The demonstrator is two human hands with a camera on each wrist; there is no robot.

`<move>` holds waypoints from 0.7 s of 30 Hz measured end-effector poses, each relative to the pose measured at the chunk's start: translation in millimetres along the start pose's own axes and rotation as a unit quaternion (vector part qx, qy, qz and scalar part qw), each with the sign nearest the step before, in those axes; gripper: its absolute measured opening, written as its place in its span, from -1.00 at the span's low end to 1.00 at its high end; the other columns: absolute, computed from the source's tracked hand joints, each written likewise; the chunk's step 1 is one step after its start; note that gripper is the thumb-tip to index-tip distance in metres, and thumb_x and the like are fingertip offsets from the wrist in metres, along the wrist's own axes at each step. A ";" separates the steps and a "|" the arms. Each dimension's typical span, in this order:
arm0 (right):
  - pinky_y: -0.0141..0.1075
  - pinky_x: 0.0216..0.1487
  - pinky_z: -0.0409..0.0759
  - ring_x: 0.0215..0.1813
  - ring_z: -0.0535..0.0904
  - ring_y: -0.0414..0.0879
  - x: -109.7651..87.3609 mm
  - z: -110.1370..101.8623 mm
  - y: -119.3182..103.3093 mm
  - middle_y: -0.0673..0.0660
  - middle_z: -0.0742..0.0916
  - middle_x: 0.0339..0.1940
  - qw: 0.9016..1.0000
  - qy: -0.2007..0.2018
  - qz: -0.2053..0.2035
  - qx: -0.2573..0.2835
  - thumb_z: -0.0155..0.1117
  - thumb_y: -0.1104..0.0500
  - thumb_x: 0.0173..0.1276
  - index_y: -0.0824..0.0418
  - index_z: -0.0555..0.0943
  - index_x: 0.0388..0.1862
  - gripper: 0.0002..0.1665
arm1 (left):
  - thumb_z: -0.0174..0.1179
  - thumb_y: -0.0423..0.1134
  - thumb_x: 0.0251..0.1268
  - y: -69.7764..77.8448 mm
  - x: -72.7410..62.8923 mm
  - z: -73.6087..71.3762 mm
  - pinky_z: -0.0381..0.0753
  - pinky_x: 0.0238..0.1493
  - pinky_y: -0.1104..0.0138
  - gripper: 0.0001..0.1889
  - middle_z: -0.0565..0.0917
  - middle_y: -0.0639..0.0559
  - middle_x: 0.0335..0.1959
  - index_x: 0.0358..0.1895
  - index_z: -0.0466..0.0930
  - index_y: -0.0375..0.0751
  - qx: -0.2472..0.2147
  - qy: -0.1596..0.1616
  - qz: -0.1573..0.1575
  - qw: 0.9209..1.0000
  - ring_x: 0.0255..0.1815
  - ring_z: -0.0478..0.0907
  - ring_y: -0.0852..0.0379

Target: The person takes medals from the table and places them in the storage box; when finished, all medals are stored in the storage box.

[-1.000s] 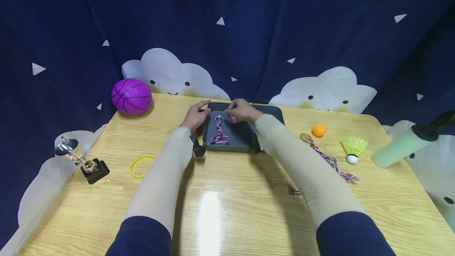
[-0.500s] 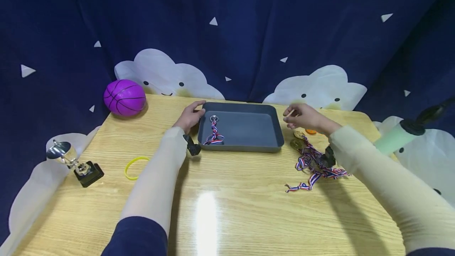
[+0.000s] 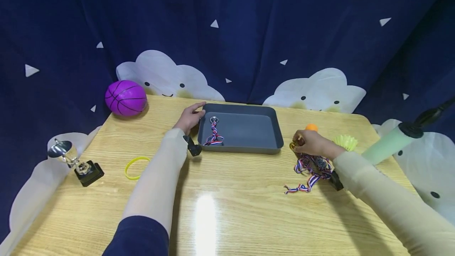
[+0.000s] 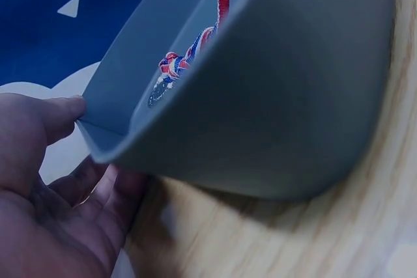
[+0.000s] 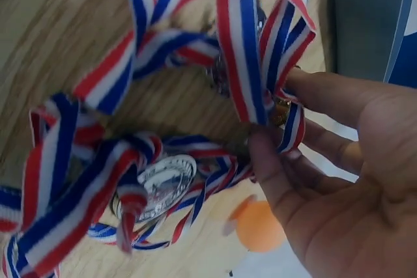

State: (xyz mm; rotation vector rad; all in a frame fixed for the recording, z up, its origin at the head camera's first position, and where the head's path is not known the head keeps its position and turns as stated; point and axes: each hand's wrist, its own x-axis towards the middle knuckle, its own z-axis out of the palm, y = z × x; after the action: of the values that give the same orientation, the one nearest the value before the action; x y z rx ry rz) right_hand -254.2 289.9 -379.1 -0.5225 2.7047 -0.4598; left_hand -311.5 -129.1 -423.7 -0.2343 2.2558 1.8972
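Observation:
My left hand (image 3: 188,118) holds the back left corner of a grey tray (image 3: 245,149), thumb at the rim and fingers along the outer wall. A silver medal (image 3: 214,119) with its knotted red, white and blue ribbon (image 3: 215,133) lies at the tray's left side. To the right of the tray, my right hand (image 3: 313,142) pinches a gold medal (image 3: 293,145) by its ribbon end, over a tangle of medals. In the right wrist view, striped ribbons (image 5: 238,43) loop beside the fingers, and another silver medal (image 5: 159,187) lies among them.
An orange ball (image 3: 311,127), a yellow shuttlecock (image 3: 345,142) and a pale green bottle (image 3: 387,143) are near my right hand. On the left are a purple basketball (image 3: 126,98), a trophy cup (image 3: 76,161) and a yellow wristband (image 3: 128,168). A dark curtain (image 3: 227,31) hangs behind the table.
My right hand has moved from over the tray to the right, then down onto the medals, where it now pinches the gold one. My left hand stays at the tray corner.

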 end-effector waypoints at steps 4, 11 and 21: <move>-0.24 -0.32 0.46 -0.37 0.46 -0.09 -0.5 2.4 -3.8 0.22 0.67 -0.32 1.000 0.000 0.007 -0.009 0.40 0.27 0.43 0.48 0.54 0.02 -0.65 | -0.02 -0.22 0.71 -1.5 0.6 -0.7 0.51 0.51 0.06 -0.49 0.44 -0.26 0.54 0.62 0.31 0.07 0.000 -0.004 0.002 1.000 0.43 0.52 -0.17; -0.25 -0.30 0.49 -0.34 0.48 -0.09 0.7 8.7 1.2 0.19 0.62 -0.36 0.999 0.020 0.000 0.046 0.40 0.35 0.39 0.44 0.48 -0.08 -0.71 | -0.01 -0.20 0.71 -3.4 1.0 -1.7 0.57 0.43 0.10 -0.49 0.47 -0.27 0.52 0.61 0.33 0.09 0.006 -0.002 0.000 1.000 0.35 0.57 -0.14; -0.31 -0.26 0.60 -0.29 0.51 -0.16 -9.3 -0.6 14.1 0.15 0.63 -0.23 0.976 -0.032 0.010 0.213 0.18 0.34 0.57 0.45 0.42 0.14 -0.72 | 0.01 -0.19 0.70 -2.0 2.0 -1.0 0.49 0.52 0.06 -0.50 0.44 -0.25 0.55 0.60 0.35 0.13 0.008 0.003 -0.007 1.000 0.38 0.54 -0.13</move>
State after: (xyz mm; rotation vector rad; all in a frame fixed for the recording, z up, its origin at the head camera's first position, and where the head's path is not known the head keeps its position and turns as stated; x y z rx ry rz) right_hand -250.6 306.2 -381.3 -0.3799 2.4425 -0.9693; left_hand -313.0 -130.3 -425.9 -0.2550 2.2664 1.8733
